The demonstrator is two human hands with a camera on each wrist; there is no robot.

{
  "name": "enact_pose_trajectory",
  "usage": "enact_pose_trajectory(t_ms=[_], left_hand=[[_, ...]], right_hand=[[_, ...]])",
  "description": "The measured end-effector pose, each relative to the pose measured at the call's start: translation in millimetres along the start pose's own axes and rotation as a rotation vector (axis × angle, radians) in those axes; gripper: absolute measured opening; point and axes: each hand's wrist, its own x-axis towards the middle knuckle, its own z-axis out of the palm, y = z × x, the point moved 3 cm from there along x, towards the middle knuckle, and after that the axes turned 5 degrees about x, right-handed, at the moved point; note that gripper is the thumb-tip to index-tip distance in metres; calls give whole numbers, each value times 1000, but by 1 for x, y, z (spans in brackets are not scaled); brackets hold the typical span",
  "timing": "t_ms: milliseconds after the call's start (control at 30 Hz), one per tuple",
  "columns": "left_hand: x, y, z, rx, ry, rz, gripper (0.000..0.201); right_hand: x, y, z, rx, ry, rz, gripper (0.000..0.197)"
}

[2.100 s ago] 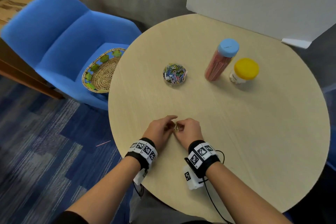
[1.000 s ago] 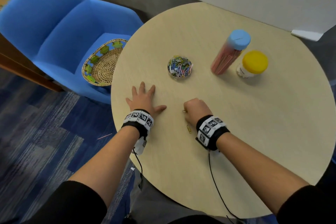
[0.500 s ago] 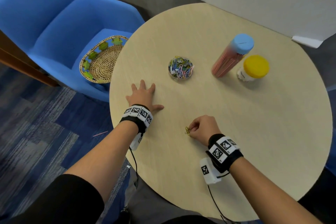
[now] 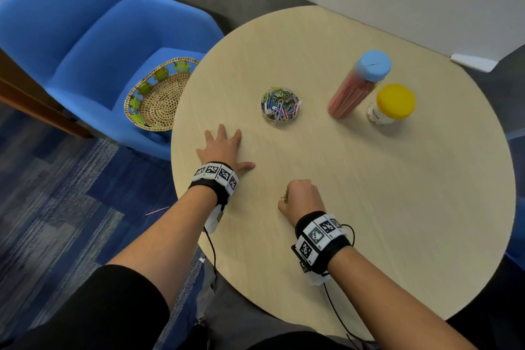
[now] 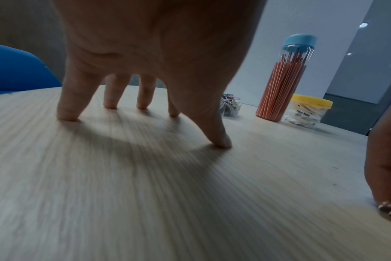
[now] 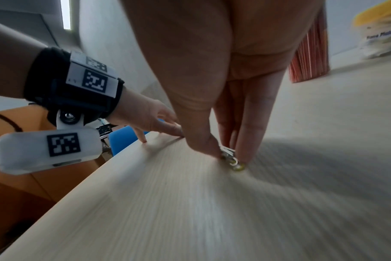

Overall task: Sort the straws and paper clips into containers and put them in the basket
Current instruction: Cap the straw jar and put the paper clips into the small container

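A few small paper clips [image 6: 232, 159], metal coloured and one yellowish, are pinched between the thumb and the fingers of the right hand [image 4: 301, 197], close to the near edge of the round table [image 4: 397, 207]. The clips touch the table surface or are just above it; I cannot tell which, because the picture is blurred. The fingers of this hand are together and curled down onto the clips.

The left hand [image 4: 224, 148] rests on the table near its left edge, with the fingers straight and spread apart. The fingertips [image 5: 67, 116] and the thumb press on the wood, and the hand holds nothing.

Further toward the middle of the table stands a small clear container [image 4: 279, 106], full of coloured paper clips, with no lid on it. To the right of it, toward the far right edge, stands a tall clear tube [image 4: 358, 85] with a light blue cap, filled with orange-red straws. Just beside the tube is a short jar [image 4: 392, 104] with a yellow lid.

The woven basket [image 4: 159, 94] with a green pattern on its rim lies on the seat of a blue chair [image 4: 85, 31], just beside the left edge of the table. One thin pink straw [image 4: 157, 210] lies on the blue carpet below.
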Motion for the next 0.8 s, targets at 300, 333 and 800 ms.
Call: enact_pose_trajectory(t_ms=[300, 333, 800], left_hand=[[-1, 0, 0, -4, -4, -7, 102], [-1, 1, 0, -6, -4, -6, 103], [5, -1, 0, -30, -39, -10, 105]], right_hand=[[-5, -14, 1, -157, -53, -107, 37], [-4, -14, -2, -178, -50, -124, 33], [91, 24, -103, 709, 178, 107, 12]])
